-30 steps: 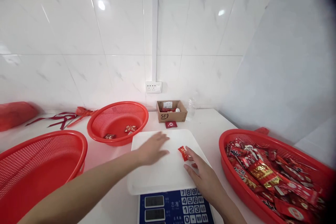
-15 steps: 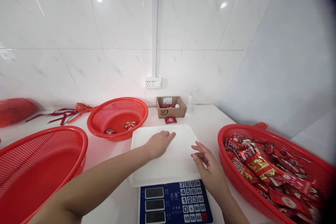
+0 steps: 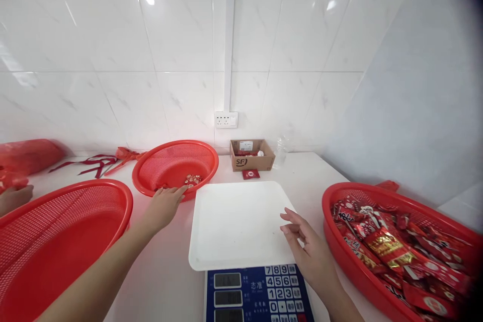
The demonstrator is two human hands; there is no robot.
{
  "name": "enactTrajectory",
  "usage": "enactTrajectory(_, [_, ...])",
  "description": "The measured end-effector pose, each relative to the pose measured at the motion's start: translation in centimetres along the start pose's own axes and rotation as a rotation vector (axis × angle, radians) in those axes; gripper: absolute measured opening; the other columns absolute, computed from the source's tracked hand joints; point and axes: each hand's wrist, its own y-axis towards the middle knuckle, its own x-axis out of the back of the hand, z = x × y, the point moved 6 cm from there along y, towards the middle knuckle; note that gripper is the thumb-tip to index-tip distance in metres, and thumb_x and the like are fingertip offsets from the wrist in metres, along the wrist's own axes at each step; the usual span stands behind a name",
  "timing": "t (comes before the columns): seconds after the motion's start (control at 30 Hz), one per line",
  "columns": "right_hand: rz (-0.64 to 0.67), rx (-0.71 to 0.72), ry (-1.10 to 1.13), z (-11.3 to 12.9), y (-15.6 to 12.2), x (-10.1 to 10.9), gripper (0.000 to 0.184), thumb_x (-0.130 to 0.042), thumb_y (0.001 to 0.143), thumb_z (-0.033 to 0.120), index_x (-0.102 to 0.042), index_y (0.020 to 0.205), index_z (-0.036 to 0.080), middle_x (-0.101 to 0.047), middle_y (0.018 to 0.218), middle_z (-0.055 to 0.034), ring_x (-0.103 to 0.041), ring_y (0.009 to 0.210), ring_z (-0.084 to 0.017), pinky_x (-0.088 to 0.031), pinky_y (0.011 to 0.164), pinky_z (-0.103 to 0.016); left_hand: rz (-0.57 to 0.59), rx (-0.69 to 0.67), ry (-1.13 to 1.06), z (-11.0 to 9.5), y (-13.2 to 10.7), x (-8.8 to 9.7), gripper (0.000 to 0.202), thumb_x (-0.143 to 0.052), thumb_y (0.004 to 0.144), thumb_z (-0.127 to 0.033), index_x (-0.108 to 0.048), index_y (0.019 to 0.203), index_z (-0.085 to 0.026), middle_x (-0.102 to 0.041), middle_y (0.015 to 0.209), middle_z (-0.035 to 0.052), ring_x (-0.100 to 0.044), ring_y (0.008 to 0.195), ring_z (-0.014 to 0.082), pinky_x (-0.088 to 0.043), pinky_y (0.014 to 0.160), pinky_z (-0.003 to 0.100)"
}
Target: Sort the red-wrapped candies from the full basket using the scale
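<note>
Where the left hand (image 3: 164, 210) reaches the near rim of the sparsely filled basket (image 3: 166, 157), off the far left corner of the white weighing pan (image 3: 234, 231), a light touch looks best: fingers dipped over the rim without pressing on it, so the basket neither tips nor nudges the pan. That hand is palm down with fingers extended, and nothing shows in its grip; whether the fingertips touch anything inside cannot be told. The small printed packets (image 3: 193, 179) lie in that basket, just beyond the pan's far left corner, and would probably come up most cleanly in a fingertip pinch. At the pan's right edge, the right hand (image 3: 311, 251) is loosely curled, thumb apart from the fingers, with no item visible in it. It should avoid leaning on the pan, since contact could upset a reading. To the pan's right, the heaped basket (image 3: 332, 244) of wrapped snacks (image 3: 392, 246) is best left unbumped.
</note>
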Motion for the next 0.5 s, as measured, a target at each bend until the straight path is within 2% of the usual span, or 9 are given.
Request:
enactTrajectory(0.13, [-0.002, -0.002, -0.037, 0.1, 0.0, 0.1, 0.042, -0.046, 0.085, 0.046, -0.054, 0.118, 0.021, -0.064, 0.112, -0.0095, -0.063, 0.089, -0.020, -0.053, 0.080, -0.035, 0.007, 0.038, 0.045, 1.5, -0.1, 0.1, 0.047, -0.027, 0.090, -0.019, -0.048, 0.132, -0.020, -0.068, 0.098, 0.0118, -0.061, 0.092, 0.0303, -0.042, 0.086, 0.043])
enactTrajectory(0.27, [0.005, 0.002, -0.060, 0.3, 0.0, 0.0, 0.043, -0.045, 0.085, 0.047, -0.054, 0.118, 0.021, -0.065, 0.110, -0.0094, -0.063, 0.088, -0.020, -0.054, 0.076, -0.034, -0.012, 0.126, 0.086, 3.0, 0.7, 0.3, 0.050, -0.026, 0.088, -0.012, -0.046, 0.134, -0.015, -0.067, 0.097, 0.0153, -0.061, 0.096, 0.0318, -0.040, 0.089, 0.046])
enactTrajectory(0.33, [0.011, 0.008, -0.067, 0.4, 0.0, 0.0, 0.043, -0.045, 0.085, 0.047, -0.054, 0.118, 0.021, -0.065, 0.109, -0.0093, -0.063, 0.087, -0.020, -0.054, 0.075, -0.033, -0.030, 0.189, 0.100, 3.3, 0.8, 0.5, 0.050, -0.026, 0.089, -0.014, -0.043, 0.135, -0.010, -0.063, 0.108, 0.0210, -0.058, 0.104, 0.0350, -0.038, 0.092, 0.051])
enactTrajectory(0.4, [0.013, 0.013, -0.073, 0.4, 0.0, 0.0, 0.042, -0.045, 0.085, 0.047, -0.056, 0.117, 0.021, -0.066, 0.108, -0.0093, -0.064, 0.087, -0.020, -0.054, 0.073, -0.033, -0.047, 0.226, 0.104, 3.1, 0.4, 0.9, 0.050, -0.028, 0.091, -0.021, -0.037, 0.138, -0.009, -0.053, 0.125, 0.0241, -0.050, 0.115, 0.0374, -0.035, 0.094, 0.054])
enactTrajectory(0.5, [0.012, 0.013, -0.083, 0.4, 0.0, 0.0, 0.042, -0.046, 0.085, 0.046, -0.056, 0.116, 0.021, -0.066, 0.109, -0.0087, -0.064, 0.087, -0.020, -0.055, 0.072, -0.032, -0.107, 0.186, 0.053, 2.5, -1.5, 2.2, 0.054, -0.031, 0.092, -0.036, -0.027, 0.143, -0.019, -0.039, 0.143, 0.0157, -0.036, 0.130, 0.0346, -0.036, 0.098, 0.051])
